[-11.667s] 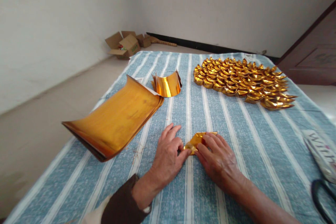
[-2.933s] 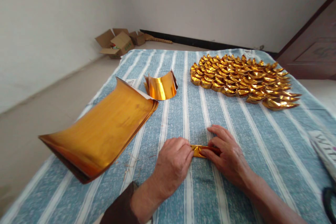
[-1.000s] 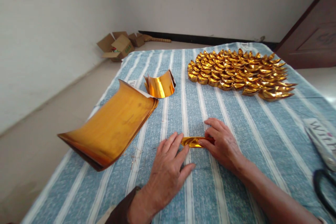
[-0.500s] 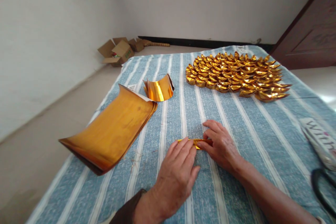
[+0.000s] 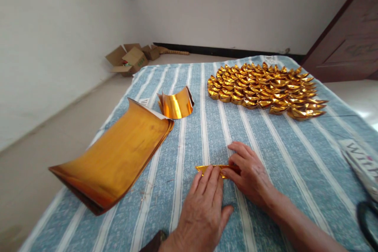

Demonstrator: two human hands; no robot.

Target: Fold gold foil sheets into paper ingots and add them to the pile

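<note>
Pale walls (image 5: 221, 12) behind, with dark red-brown panelled door (image 5: 351, 43) cut off at right. Below, blue cloth with white stripes (image 5: 201, 138). On it, curled stack of large gold sheets (image 5: 118, 153), underside hidden; packed cluster of boat-shaped gold foil pieces (image 5: 262, 88), rear ones partly masked. Nearer, left hand (image 5: 205, 204), flat, unclenched; right hand (image 5: 251, 173), pinching; black loop (image 5: 360, 220), cut off; smallest, narrow folded strip of shiny gold foil (image 5: 201, 169) on the cloth, middle covered by left fingers, right end hidden in right-hand grip.
</note>
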